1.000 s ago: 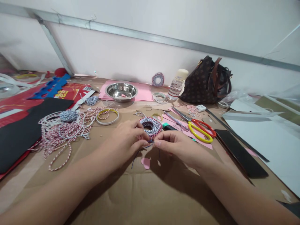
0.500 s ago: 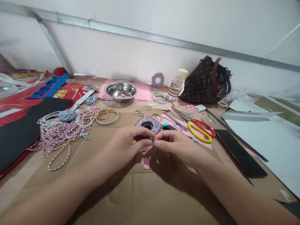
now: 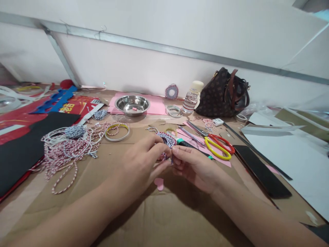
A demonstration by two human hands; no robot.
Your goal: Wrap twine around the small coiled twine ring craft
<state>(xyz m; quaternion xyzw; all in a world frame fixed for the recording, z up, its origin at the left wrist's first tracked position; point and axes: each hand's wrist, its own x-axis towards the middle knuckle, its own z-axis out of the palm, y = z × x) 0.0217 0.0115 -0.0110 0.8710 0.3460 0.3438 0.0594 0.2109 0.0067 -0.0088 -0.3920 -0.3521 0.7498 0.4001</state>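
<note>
My left hand (image 3: 146, 156) and my right hand (image 3: 194, 163) meet above the cardboard. Both have their fingers pinched on a small, thin, bluish-dark strand (image 3: 171, 158); most of it is hidden by the fingertips. Just beyond the fingers lies a coiled ring of blue-and-white cord with a red-and-white edge (image 3: 168, 140), partly covered by my left hand. Below the fingertips a pink paper heart (image 3: 159, 184) rests on the cardboard (image 3: 164, 216).
Tangled cord (image 3: 73, 144) and a tape roll (image 3: 117, 132) lie to the left. Scissors (image 3: 218, 147), a black-and-green cutter (image 3: 194, 147) and a phone (image 3: 260, 169) are on the right. A metal bowl (image 3: 132, 104), bottle (image 3: 191, 97) and handbag (image 3: 221, 91) stand behind.
Both hands have turned their grip: my left hand now reaches over the strand from above, and my right fingers have curled in beside it. The left hand covers more of the cord ring.
</note>
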